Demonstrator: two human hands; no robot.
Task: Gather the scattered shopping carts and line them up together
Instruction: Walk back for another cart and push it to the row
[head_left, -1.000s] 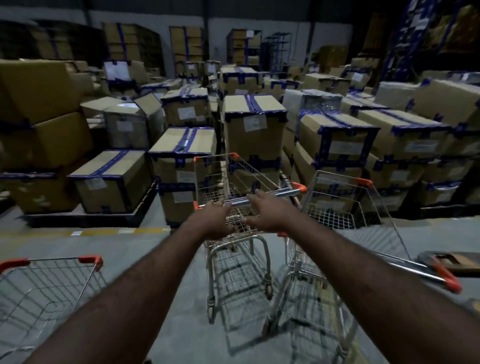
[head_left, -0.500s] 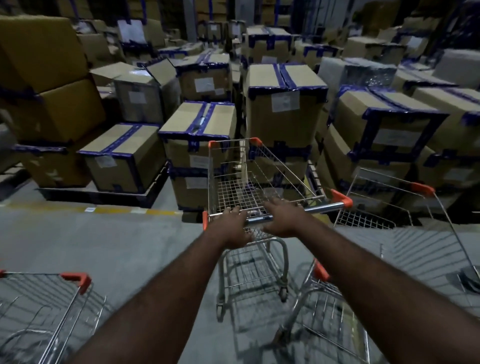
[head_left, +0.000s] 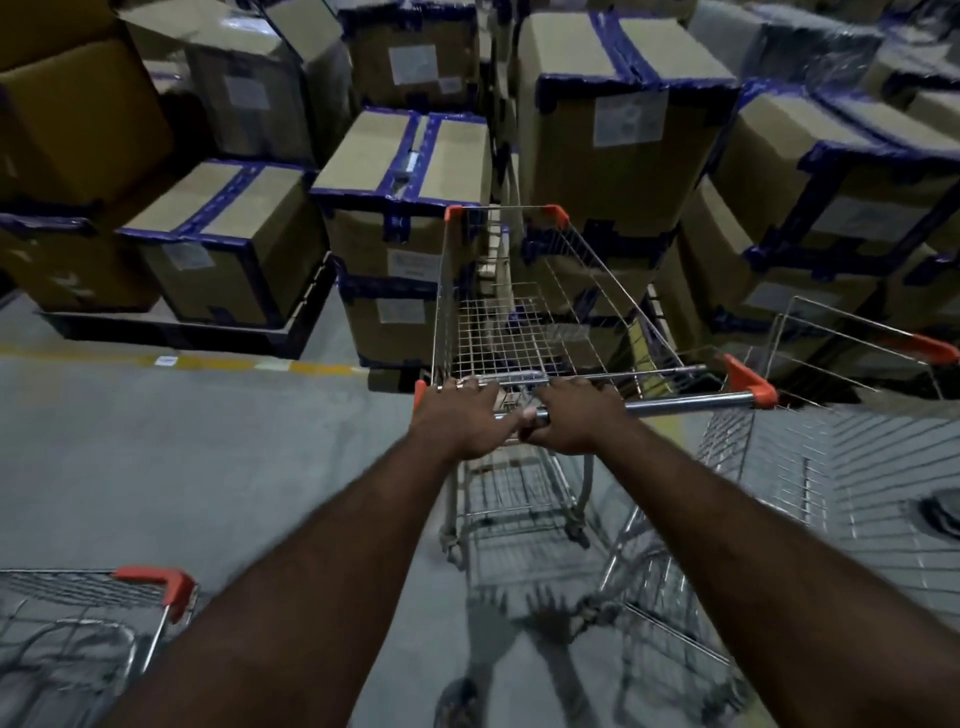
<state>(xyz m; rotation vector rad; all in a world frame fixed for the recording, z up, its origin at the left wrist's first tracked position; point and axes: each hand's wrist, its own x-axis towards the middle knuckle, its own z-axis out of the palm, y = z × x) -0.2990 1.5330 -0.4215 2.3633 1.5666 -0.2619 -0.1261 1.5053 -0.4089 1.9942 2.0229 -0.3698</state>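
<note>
Your left grip (head_left: 462, 418) and right grip (head_left: 571, 415) both clasp the smooth steel handle (head_left: 685, 402) of the cart (head_left: 498, 322) just ahead of them. Empty and stiff, it should roll lightly; hold wider apart.

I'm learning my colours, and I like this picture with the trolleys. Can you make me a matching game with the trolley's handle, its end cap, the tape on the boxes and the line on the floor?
Things:
1. shopping cart handle bar
2. handle end cap
3. box tape
4. floor line

Matches:
A. orange
B. yellow
C. shiny silver, gripped by the left hand and the right hand
D. blue

Pairs: 1-C, 2-A, 3-D, 4-B
</note>
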